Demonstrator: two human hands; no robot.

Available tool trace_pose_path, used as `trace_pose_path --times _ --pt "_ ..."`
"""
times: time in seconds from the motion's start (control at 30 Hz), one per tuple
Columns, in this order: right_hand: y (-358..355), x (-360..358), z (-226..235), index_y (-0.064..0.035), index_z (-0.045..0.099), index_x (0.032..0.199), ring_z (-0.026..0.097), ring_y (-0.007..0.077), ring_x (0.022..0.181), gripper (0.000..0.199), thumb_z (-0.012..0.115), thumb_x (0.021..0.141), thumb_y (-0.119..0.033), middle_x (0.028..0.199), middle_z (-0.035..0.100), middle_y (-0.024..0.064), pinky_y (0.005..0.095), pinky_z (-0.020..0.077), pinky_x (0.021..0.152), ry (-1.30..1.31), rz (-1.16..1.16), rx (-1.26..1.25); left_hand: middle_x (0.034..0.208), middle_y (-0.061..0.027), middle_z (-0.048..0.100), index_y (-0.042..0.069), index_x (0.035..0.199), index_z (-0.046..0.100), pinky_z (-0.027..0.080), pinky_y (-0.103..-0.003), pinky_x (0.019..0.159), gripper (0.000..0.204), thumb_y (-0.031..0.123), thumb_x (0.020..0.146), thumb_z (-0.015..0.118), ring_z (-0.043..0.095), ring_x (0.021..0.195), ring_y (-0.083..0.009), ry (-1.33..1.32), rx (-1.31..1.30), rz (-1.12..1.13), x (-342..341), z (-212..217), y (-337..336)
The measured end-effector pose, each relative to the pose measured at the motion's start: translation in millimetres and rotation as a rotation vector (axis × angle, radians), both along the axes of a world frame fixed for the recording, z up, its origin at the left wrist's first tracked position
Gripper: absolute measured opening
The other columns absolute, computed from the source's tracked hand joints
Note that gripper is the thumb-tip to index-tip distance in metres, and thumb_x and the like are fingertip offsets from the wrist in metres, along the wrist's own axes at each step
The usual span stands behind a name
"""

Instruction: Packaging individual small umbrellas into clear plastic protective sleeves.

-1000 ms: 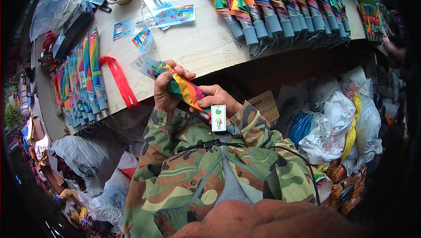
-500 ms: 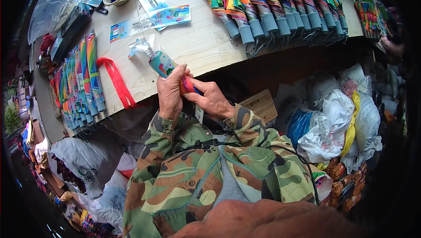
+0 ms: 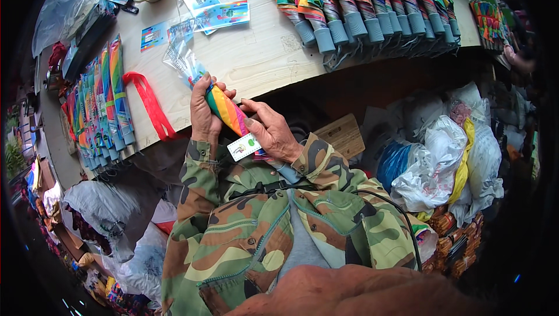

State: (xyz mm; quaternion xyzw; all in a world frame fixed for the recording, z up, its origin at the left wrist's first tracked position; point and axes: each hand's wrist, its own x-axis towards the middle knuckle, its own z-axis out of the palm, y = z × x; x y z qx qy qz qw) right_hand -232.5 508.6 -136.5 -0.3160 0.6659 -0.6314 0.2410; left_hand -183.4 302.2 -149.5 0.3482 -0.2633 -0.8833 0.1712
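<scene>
One rainbow umbrella [image 3: 230, 112] sits toward ten o'clock from centre, grasped by the left hand [image 3: 205, 109] and, nearer four o'clock, the right hand [image 3: 275, 134]. Sleeving seems in hand; the next move calls for drawing the clear sleeve [image 3: 187, 66] evenly down.

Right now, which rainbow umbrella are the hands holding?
The umbrella between the left hand and right hand, apart from the others, which lie side by side in groups.

rainbow umbrella [image 3: 230, 111] | furled, slanted | in hands [image 3: 204, 115] | clear sleeve [image 3: 181, 60], far end
</scene>
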Motion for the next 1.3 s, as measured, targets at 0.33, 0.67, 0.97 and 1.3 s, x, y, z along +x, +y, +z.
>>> trace_pose_path --times 0.33,0.67,0.97,1.3 --pt "35.6 20.4 27.7 0.0055 0.062 0.14 0.071 0.0401 0.115 0.063 0.089 0.086 -0.016 0.129 0.067 0.0225 0.0425 0.0632 0.093 0.505 0.051 0.143 0.088 -0.0075 0.071 0.008 0.109 0.062 0.062 -0.043 0.083 0.026 0.03 0.104 0.075 0.071 0.075 -0.0203 -0.012 0.004 -0.054 6.2 4.1 -0.4" --pt "9.7 11.7 1.8 -0.0047 0.07 0.126 0.074 0.042 0.092 0.03 0.076 0.104 -0.024 0.107 0.072 0.0193 0.0475 0.06 0.073 0.184 -0.192 0.195 0.112 -0.0068 0.071 0.001 0.123 0.065 0.055 -0.031 0.097 0.039 0.032 0.104 0.078 0.07 0.108 -0.0159 -0.029 -0.052 -0.271 40.4 1.0 73.6" --pt "11.2 8.3 13.5 -0.0046 0.073 0.108 0.074 0.0428 0.084 0.028 0.064 0.113 -0.031 0.092 0.075 0.0172 0.0475 0.0581 0.07 0.05 -0.245 0.271 0.154 -0.0132 0.057 0.003 0.158 0.039 0.045 -0.041 0.123 0.112 0.036 0.074 0.105 0.058 0.141 -0.0243 0.113 -0.235 -0.514 59.9 5.8 76.9" --pt "42.8 25.9 22.9 0.0078 0.062 0.142 0.074 0.0427 0.106 0.057 0.078 0.102 -0.03 0.125 0.069 0.0242 0.046 0.063 0.084 0.268 -0.022 0.209 0.134 -0.0186 0.071 -0.001 0.146 0.049 0.06 -0.037 0.103 0.057 0.009 0.1 0.079 0.072 0.115 -0.0209 -0.02 -0.177 -0.336 52.7 17.1 76.1"
